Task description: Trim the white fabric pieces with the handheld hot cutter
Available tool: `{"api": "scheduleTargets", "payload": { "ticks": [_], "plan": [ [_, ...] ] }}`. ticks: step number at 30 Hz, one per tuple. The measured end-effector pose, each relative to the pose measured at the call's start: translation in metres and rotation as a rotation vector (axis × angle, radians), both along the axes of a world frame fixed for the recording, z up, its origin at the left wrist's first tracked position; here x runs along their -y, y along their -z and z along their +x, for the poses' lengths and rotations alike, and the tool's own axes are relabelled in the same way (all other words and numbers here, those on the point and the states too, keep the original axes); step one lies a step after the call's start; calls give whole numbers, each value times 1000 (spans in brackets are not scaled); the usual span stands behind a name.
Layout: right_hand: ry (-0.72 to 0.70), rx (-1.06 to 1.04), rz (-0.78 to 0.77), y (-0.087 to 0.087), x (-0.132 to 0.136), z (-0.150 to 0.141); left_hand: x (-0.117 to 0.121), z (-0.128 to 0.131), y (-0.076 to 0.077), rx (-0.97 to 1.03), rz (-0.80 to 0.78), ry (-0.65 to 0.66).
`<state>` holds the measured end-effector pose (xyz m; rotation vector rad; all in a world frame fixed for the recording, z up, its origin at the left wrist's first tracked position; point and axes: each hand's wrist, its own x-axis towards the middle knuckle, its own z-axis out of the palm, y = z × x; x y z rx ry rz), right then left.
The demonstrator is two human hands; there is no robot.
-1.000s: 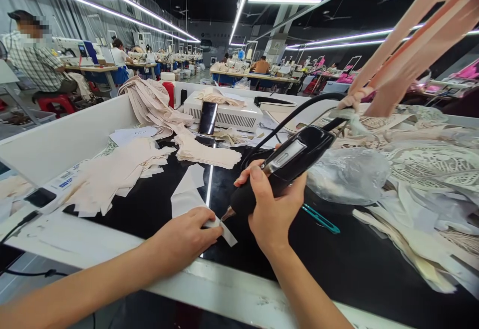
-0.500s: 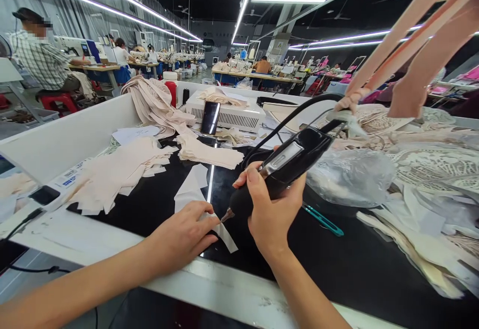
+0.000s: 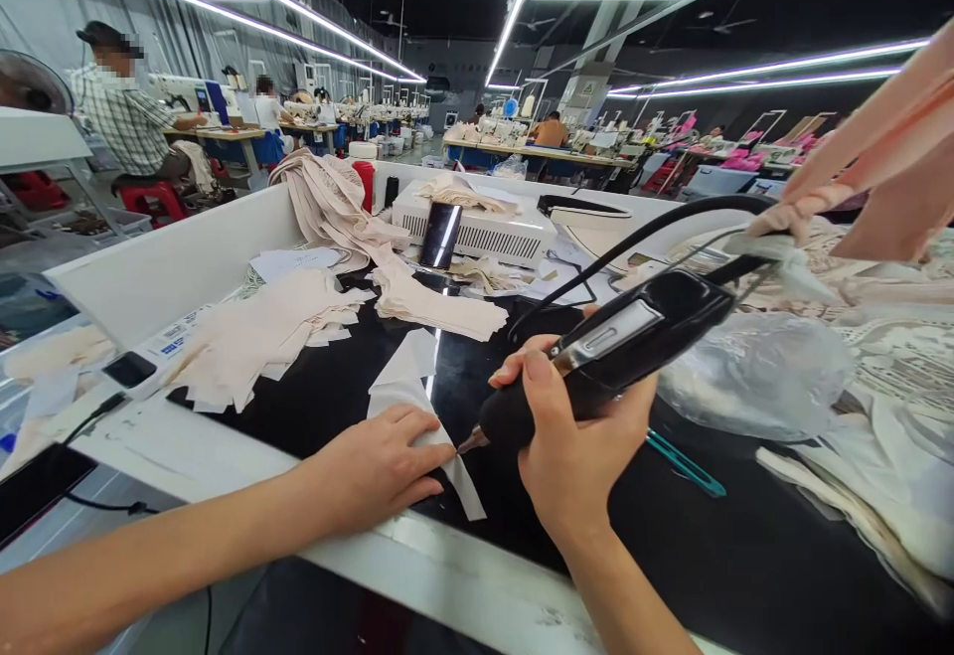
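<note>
My right hand (image 3: 570, 441) is wrapped round a black corded cutting tool (image 3: 607, 352), its metal tip touching a narrow pale fabric strip (image 3: 417, 407) on the black table top (image 3: 701, 536). My left hand (image 3: 377, 466) lies flat on the near end of that strip, fingers stretched out and pressing it down just left of the tip. The tool's black cable (image 3: 641, 233) arcs up and to the right.
Piles of cut beige fabric pieces (image 3: 257, 332) lie left and behind. A white machine box (image 3: 484, 228) with a phone (image 3: 439, 235) leaning on it stands at the back. Clear plastic bag (image 3: 752, 372), lace pieces (image 3: 894, 347) and a teal clip (image 3: 686, 464) lie right. People sit at tables beyond.
The view has shifted slightly, so everything sits a little further right. My left fingers have slid along the strip beside the tool tip; my right hand keeps the tool on the fabric.
</note>
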<state>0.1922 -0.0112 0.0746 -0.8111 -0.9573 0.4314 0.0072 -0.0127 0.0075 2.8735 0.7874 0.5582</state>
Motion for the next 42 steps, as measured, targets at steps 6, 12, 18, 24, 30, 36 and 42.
{"api": "scheduleTargets", "payload": {
  "ticks": [6,12,18,24,30,36,42],
  "plan": [
    [-4,24,-12,2,-4,4,1,0,6,-15,66,7],
    [-31,-32,18,-1,-15,1,3,2,8,-7,105,-17],
    [-42,16,-8,2,-19,-1,3,3,3,18,74,-33],
    [-61,7,15,-1,-24,-2,6,5,5,24,67,-58],
    [-44,-10,37,-1,-32,-7,7,5,6,55,62,-64],
    [-54,13,23,1,-36,-8,7,6,7,66,63,-68],
    [-45,-21,9,-3,-33,-5,7,6,10,74,70,-59]
  ]
}}
